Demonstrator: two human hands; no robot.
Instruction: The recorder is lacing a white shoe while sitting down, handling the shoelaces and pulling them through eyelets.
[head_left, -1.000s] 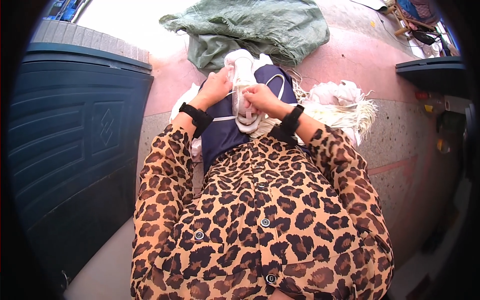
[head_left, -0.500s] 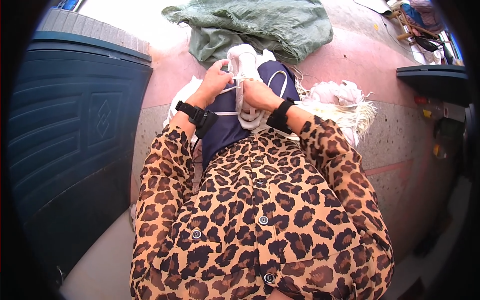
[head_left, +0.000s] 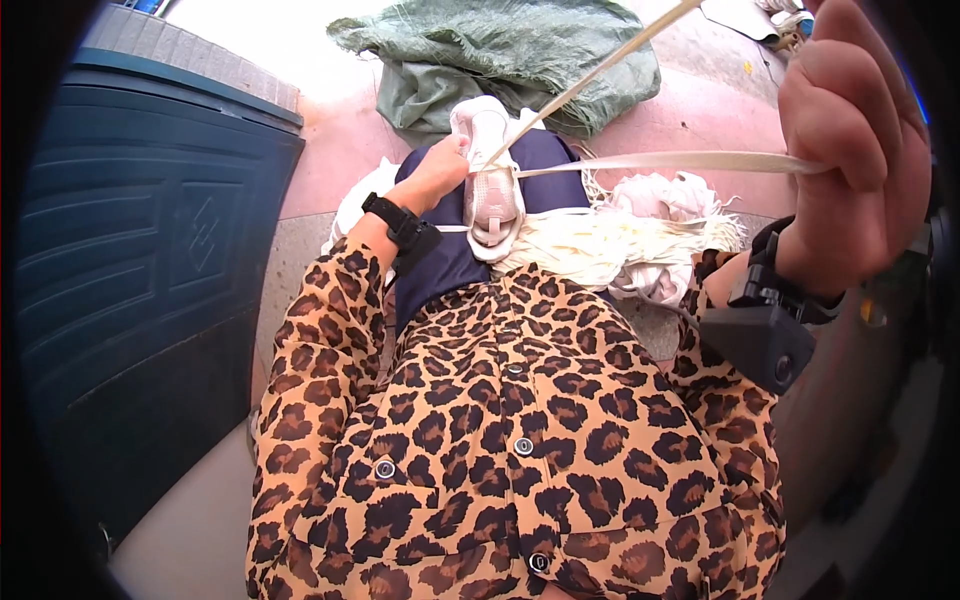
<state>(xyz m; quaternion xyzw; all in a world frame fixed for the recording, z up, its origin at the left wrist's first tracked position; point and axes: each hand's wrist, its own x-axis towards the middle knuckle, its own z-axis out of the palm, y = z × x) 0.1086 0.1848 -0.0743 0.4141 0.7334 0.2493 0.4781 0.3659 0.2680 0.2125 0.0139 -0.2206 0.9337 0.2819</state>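
A white and pale pink sneaker (head_left: 494,205) rests on my lap over dark blue cloth (head_left: 445,262), its heel end toward me. My left hand (head_left: 437,172) is closed on the sneaker's left side; its fingertips are partly hidden. Raised at the upper right, my right hand (head_left: 845,150) has its fingers curled round a cream shoelace (head_left: 660,162), pulled taut from the shoe. A second taut strand runs from the shoe up past the top edge. Beside the sneaker on the right lies a bundle of cream laces (head_left: 565,235).
Beyond my knees a green woven sack (head_left: 510,65) lies crumpled on the floor. More white and pinkish shoes (head_left: 665,195) are piled at my right. A dark blue panelled door (head_left: 170,220) stands at the left.
My right hand has swung from the shoe far to the upper right, drawing the shoelace out taut. The left hand stays at the shoe, and more of the shoe shows.
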